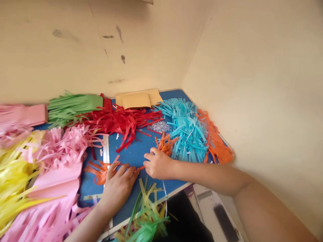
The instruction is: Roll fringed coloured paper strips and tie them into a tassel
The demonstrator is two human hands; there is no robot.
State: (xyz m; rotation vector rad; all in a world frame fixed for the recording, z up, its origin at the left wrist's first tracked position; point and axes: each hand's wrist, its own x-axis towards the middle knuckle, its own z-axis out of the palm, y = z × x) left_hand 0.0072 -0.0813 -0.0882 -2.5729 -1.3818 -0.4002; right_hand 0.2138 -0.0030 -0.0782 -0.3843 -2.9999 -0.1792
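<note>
A strip of orange fringed paper lies across the blue table between my hands, drawn narrow in the middle, with one fringed end (99, 171) to the left and the other fringed end (166, 144) to the right. My left hand (119, 185) rests palm down over it, fingers bent onto the narrow part near the left fringe. Closed in a pinch, my right hand (159, 164) grips the same strip near the right fringe. My left palm hides part of the paper. Close below my hands, a green and yellow fringe bunch (148, 218) hangs over the table's front edge.
Blue fringe (185, 131) with a white string across it and orange fringe (218, 144) lie at right. Red (121, 117), green (75, 104) and pink fringe (58, 178) and yellow fringe (15, 181) spread leftward. A folded yellow sheet (137, 100) sits by the wall.
</note>
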